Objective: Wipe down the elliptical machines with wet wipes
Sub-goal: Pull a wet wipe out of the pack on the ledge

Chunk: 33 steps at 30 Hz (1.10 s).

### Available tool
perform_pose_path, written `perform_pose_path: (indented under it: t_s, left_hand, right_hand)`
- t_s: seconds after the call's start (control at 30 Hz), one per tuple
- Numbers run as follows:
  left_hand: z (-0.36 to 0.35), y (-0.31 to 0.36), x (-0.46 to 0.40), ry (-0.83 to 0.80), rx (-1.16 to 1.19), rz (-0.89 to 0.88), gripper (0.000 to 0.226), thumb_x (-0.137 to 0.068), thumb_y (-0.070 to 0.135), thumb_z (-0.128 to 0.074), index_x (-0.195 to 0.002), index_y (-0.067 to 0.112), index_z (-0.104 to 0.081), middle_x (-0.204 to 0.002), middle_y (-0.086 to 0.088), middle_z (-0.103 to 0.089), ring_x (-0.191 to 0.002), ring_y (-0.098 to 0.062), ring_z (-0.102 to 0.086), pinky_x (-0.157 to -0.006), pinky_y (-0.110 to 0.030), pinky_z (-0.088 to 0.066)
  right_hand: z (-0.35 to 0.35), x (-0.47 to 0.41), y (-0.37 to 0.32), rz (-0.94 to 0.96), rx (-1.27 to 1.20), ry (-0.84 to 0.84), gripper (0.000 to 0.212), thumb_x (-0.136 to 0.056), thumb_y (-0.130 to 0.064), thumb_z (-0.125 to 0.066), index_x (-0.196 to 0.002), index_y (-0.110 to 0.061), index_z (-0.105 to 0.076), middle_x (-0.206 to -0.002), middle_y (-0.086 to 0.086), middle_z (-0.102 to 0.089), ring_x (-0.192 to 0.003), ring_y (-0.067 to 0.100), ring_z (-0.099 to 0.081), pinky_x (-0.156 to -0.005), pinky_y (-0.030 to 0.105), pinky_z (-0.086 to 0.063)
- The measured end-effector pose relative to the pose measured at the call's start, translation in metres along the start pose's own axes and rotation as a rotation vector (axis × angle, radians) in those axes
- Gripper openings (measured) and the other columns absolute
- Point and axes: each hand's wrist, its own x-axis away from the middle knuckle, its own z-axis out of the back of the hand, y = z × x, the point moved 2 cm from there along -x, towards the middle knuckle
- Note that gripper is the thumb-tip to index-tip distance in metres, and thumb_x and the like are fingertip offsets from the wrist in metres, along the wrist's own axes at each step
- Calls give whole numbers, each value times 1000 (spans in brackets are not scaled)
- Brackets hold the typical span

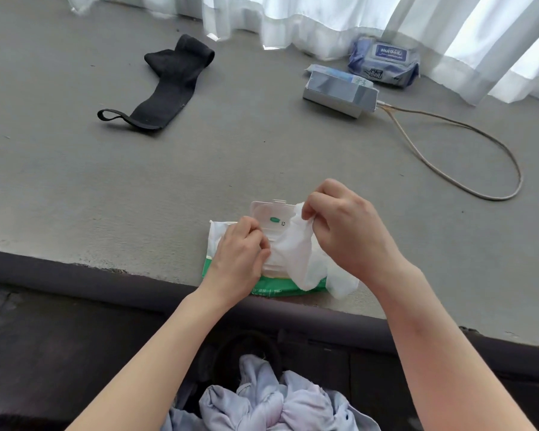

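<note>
A green and white pack of wet wipes [271, 289] lies near the front edge of a grey ledge [137, 188], its clear plastic lid [269, 213] flipped up. My right hand [346, 231] pinches a white wet wipe [296, 253] that hangs down over the pack's opening. My left hand [240, 255] presses on the pack beside the opening, fingers curled and touching the wipe. No elliptical machine is in view.
A black sock-like wrap [171, 79] lies at the back left. A white box [339, 91] with a tan cable [479, 163] and a blue wipes pack [385, 62] sit by white curtains [324, 23]. Pale clothing [271, 402] is bunched below me.
</note>
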Motion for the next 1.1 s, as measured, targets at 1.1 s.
perform_pose_path:
  t_s: [1.1]
  left_hand:
    - [58,34,-25,317,378,-132,40,-81,33,-71,-114,29,-48,-110,10,-58,-97,-5,-58,-79,-17,-50]
  right_hand:
    - [29,-20,-11,-124,-265,-91,2,-82,-11,-75,-81,-11,-73,-88,-5,-58,-78,13,-55,-71,10,-37]
